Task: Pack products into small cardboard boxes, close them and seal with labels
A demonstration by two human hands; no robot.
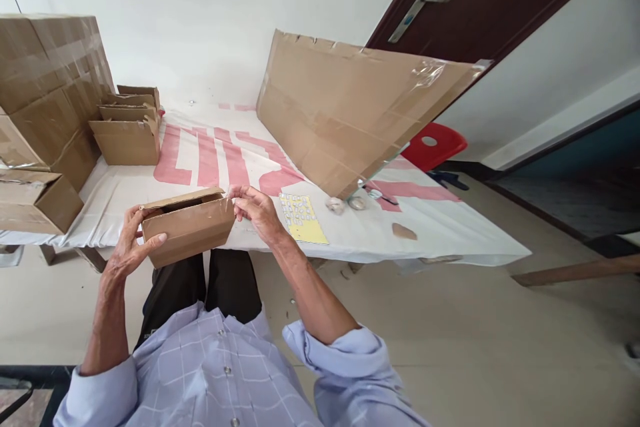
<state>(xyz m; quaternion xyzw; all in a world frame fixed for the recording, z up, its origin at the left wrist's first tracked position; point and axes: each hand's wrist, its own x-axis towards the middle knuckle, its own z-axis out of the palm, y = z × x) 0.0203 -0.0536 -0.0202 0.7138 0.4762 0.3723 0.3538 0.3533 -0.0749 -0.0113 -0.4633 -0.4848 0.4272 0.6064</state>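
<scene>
A small brown cardboard box point(193, 230) is tilted at the table's front edge, its lid flap slightly raised over a dark gap. My left hand point(131, 240) grips its left end, thumb on the front face. At the upper right corner, my right hand point(257, 210) has its fingers curled in a pinch against the box edge; what lies between the fingertips is too small to make out. Right of that hand, a yellow sheet point(313, 231) with rows of small pale pieces lies on the white cloth.
Several open small boxes point(127, 143) stand in a row beside large taped cartons point(65, 93) at left. A big cardboard panel point(350, 107) leans across the table's back right. Near its foot sit tape rolls point(357, 202) and a brown scrap point(404, 231). Behind is a red chair point(435, 147).
</scene>
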